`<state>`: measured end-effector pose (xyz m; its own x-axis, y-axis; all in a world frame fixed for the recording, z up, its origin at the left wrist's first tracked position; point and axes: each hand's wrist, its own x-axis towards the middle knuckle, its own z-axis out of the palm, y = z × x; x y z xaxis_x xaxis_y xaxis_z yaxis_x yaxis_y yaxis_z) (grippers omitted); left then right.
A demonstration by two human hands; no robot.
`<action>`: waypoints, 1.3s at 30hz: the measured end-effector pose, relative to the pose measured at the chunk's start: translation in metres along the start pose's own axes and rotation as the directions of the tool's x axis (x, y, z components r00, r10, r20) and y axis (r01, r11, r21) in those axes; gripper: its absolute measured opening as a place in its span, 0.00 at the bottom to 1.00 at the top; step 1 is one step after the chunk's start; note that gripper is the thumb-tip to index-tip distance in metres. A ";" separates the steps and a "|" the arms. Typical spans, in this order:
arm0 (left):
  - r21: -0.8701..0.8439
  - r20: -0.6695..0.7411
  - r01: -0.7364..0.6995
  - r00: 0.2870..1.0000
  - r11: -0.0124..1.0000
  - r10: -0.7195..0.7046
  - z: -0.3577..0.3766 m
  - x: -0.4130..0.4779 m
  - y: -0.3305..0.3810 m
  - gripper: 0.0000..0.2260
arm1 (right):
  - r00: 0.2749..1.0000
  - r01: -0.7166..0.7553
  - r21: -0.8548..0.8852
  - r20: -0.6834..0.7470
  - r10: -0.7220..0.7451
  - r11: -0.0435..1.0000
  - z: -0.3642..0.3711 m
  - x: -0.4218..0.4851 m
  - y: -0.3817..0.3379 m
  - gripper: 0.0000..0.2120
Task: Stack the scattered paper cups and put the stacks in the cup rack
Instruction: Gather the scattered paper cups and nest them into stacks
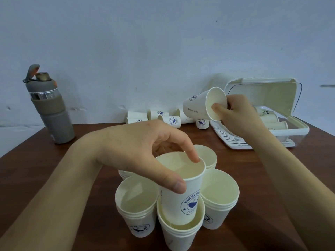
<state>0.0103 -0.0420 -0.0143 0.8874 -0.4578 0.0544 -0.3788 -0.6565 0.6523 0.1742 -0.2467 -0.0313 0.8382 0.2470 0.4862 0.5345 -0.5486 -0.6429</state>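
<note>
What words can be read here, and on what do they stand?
"Fell Be Fu…", cut off by the curve: blue whale badge on the upright cup that the left hand holds.
"FOR Y…": same badge, lower arc.
Small print on the tilted cup in the right hand: too small.
Badges on the far cups: blurred.

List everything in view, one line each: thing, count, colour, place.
Table: one, brown, under everything.
Bottle: one, grey, back left, lid open.
Cup stacks: four, maybe a hidden fifth, white, near centre.
Loose cups: several, white, table's back edge.
Cup rack: one, white, back right, lid up, cups inside.
Left hand: holds upright cup partway into nearest stack.
Right hand: holds tilted cup by its rim, beside rack.
</note>
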 end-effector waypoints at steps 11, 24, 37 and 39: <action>-0.062 0.106 0.015 0.994 0.998 -0.008 -0.001 0.007 -0.001 0.27 | 1.000 -0.003 -0.010 0.015 0.003 1.000 0.001 -0.002 -0.003 0.15; -0.002 -0.473 0.077 0.878 0.997 -0.069 -0.015 0.007 -0.004 0.09 | 1.000 -0.013 0.148 -0.008 0.014 0.989 -0.002 -0.005 -0.012 0.07; 0.057 -0.562 0.133 0.823 0.990 -0.078 -0.013 0.013 -0.013 0.23 | 0.938 0.011 0.345 0.321 -0.129 0.938 -0.011 -0.025 -0.046 0.10; 0.050 -0.556 0.138 0.827 0.989 -0.087 -0.014 0.013 -0.016 0.27 | 0.936 0.010 0.367 0.323 -0.137 0.930 -0.011 -0.026 -0.047 0.11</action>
<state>0.0316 -0.0291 -0.0128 0.9129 0.0120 0.4081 -0.2650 -0.7430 0.6146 0.1264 -0.2362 -0.0072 0.7464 0.5648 0.3519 0.5450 -0.2152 -0.8103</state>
